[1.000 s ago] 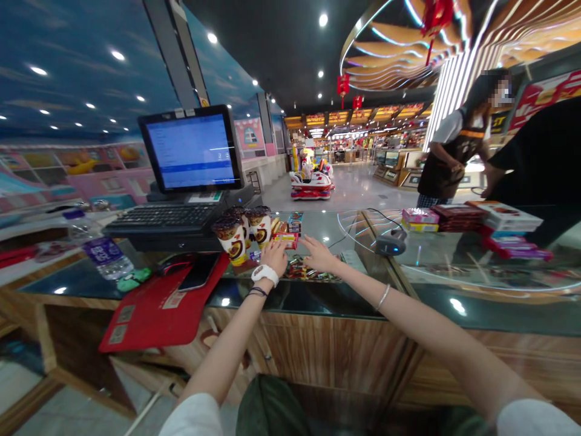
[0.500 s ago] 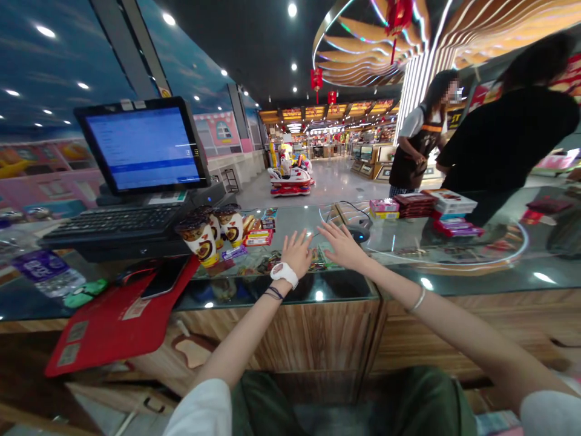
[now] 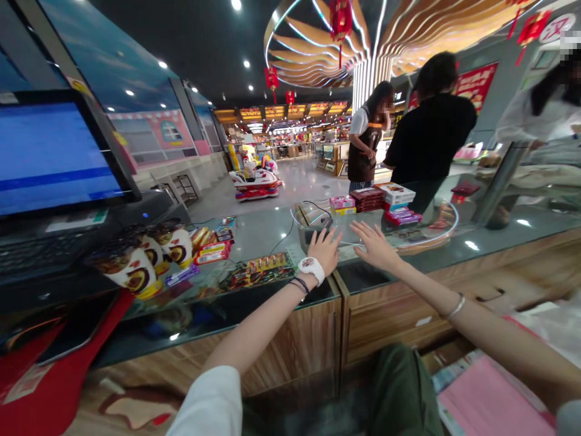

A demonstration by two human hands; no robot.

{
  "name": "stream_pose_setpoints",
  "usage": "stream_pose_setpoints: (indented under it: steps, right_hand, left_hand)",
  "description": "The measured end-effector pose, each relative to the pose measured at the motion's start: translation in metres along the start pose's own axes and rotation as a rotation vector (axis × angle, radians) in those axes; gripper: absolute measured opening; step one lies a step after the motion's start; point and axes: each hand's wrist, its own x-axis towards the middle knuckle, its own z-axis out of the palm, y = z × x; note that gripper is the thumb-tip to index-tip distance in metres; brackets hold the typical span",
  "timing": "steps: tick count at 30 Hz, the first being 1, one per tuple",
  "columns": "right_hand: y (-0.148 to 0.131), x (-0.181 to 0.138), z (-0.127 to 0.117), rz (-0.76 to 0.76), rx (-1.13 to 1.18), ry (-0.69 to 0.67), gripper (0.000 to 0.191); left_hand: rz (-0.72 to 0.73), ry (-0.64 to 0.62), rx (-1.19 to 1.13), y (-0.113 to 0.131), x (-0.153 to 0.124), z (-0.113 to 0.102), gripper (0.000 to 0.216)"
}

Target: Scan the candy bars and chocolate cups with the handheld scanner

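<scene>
My left hand (image 3: 324,249), with a white watch (image 3: 311,268) at the wrist, is held over the glass counter (image 3: 261,227), its fingers spread. To its right my right hand (image 3: 374,247) is stretched out flat with fingers apart, a thin bangle (image 3: 456,306) on that arm. Neither holds anything; I cannot tell whether they touch the glass. Just beyond my left hand lies a dark rounded device (image 3: 314,234), partly covered by the fingers. Colourful packets (image 3: 263,269) show at the glass left of my left hand.
To the left stand a monitor (image 3: 54,157), printed cups (image 3: 136,272), snack packets (image 3: 213,252) and a phone (image 3: 77,327) on a red mat (image 3: 45,387). Stacked boxes (image 3: 397,194) sit at the counter's far side. Beyond are a person in an apron (image 3: 365,145) and another in black (image 3: 426,133).
My view has swung to the right, so the monitor and cups sit further left. Both hands have shifted rightward along the counter, still spread. Another person now shows at the far right.
</scene>
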Motion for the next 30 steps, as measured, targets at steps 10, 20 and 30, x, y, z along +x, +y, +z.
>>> stream_pose_setpoints:
  steps: [10,20,30]
  right_hand:
    - [0.095,-0.029,-0.015,0.14,-0.142,0.049,0.063]
    - [0.161,-0.033,-0.018,0.266,-0.179,0.038,0.062]
    - [0.194,-0.011,-0.006,0.362,-0.119,0.046,0.067]
  left_hand:
    - [0.174,0.032,-0.02,0.06,0.078,0.023,0.056]
    - [0.199,0.033,-0.077,0.104,0.147,0.051,0.055]
    - [0.138,0.021,-0.126,0.119,0.19,0.072,0.058]
